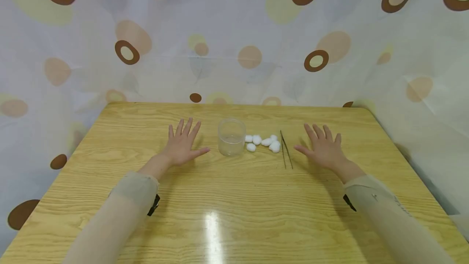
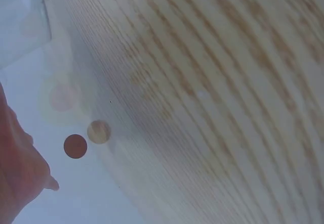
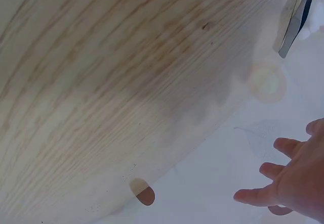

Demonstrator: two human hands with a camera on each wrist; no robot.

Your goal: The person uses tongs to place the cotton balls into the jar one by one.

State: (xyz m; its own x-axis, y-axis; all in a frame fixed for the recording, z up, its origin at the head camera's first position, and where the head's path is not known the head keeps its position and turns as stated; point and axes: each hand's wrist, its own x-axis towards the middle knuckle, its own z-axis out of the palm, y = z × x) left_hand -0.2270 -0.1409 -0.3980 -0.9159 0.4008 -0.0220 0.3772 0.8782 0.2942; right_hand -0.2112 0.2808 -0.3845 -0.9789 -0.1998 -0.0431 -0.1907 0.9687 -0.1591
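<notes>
The left hand and right hand have fingers spread apart. A clear container stands near the left one, tweezers lie near the right, white fluffy balls between them on the wooden tabletop.

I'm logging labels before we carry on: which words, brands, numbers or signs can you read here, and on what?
No text can be read in any view.
Right sleeve: small dark marks, possibly lettering, too small and blurred to read.
Clear container, tweezers and white cotton balls: no lettering that I can see.
Patterned sheet: ovals and rings only, no words or numbers.
</notes>
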